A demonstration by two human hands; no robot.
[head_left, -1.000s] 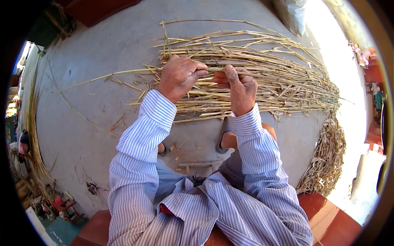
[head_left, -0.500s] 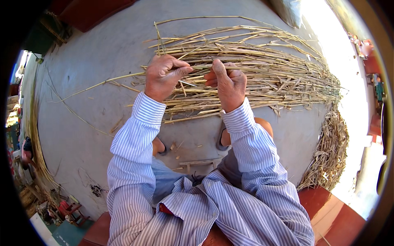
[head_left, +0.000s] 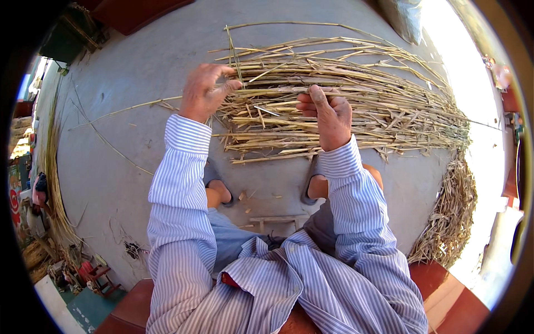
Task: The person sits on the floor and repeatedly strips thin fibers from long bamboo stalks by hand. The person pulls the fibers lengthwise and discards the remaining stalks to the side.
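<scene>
Dry straw-coloured stalks (head_left: 356,94) lie side by side in a wide, loose layer on the floor in front of me. Above its left end is my left hand (head_left: 204,92), its thumb and fingers parted. One long stalk (head_left: 136,106) stretches away to the left from behind that hand. My right hand (head_left: 329,117) is over the middle of the layer, thumb pressed to the curled fingers, apparently pinching a stalk; the fingers hide most of it. Between the hands, a thin pale strip (head_left: 266,111) rests on the stalks. A greenish strand (head_left: 235,55) crosses the layer's left end.
Dry leafy tops (head_left: 448,214) heap up at the right. Long thin stalks (head_left: 47,167) lie along the left side. A small wooden frame (head_left: 275,220) stands between my feet. A grey sack (head_left: 405,19) stands at the far right, and red-brown furniture (head_left: 136,16) at the far left.
My left hand has loosened from a pinch, its thumb and fingers spreading apart, and has drawn away from the right hand. The right hand stays pinched. The whole view has shifted slightly.
</scene>
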